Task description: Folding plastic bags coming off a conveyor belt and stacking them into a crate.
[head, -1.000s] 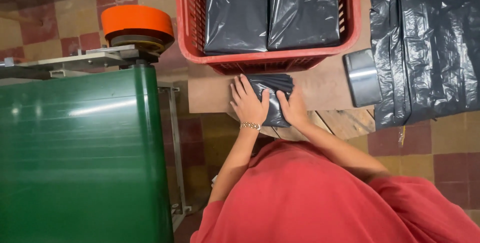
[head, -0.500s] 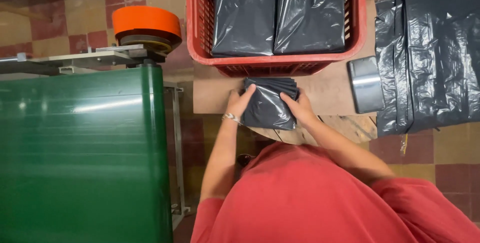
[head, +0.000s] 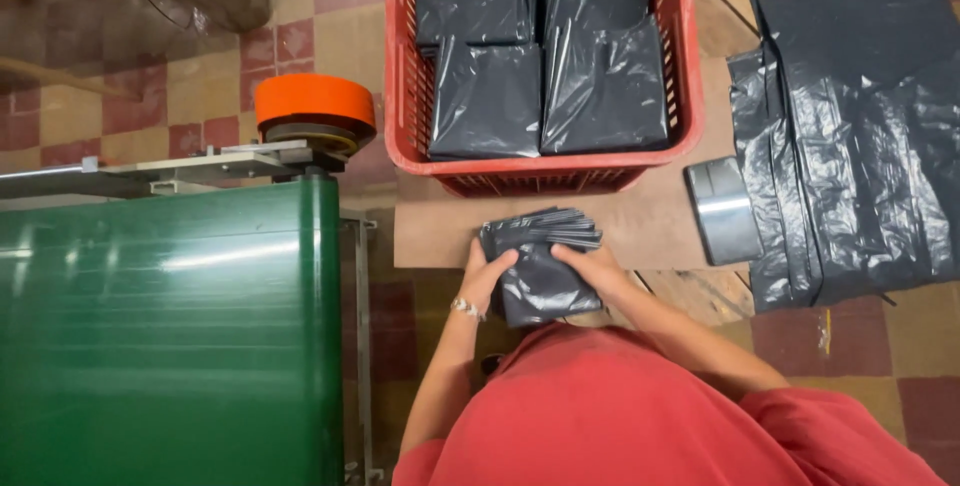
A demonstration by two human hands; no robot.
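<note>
A folded bundle of black plastic bags rests on a brown board in front of me. My left hand grips the bundle's left side, a bracelet on its wrist. On the bundle's right side, my right hand holds it with fingers curled over the top. Just beyond stands a red plastic crate with several folded black bag bundles stacked inside. My red shirt fills the lower part of the view.
A green machine stands at the left, with an orange roll on a metal arm above it. A grey metal block lies right of the board. Loose black plastic sheets are piled at the right. Tiled floor lies beneath.
Both hands went from pressing flat on the bundle to gripping its two sides. The view has shifted, so the crate and bundle sit lower in the frame.
</note>
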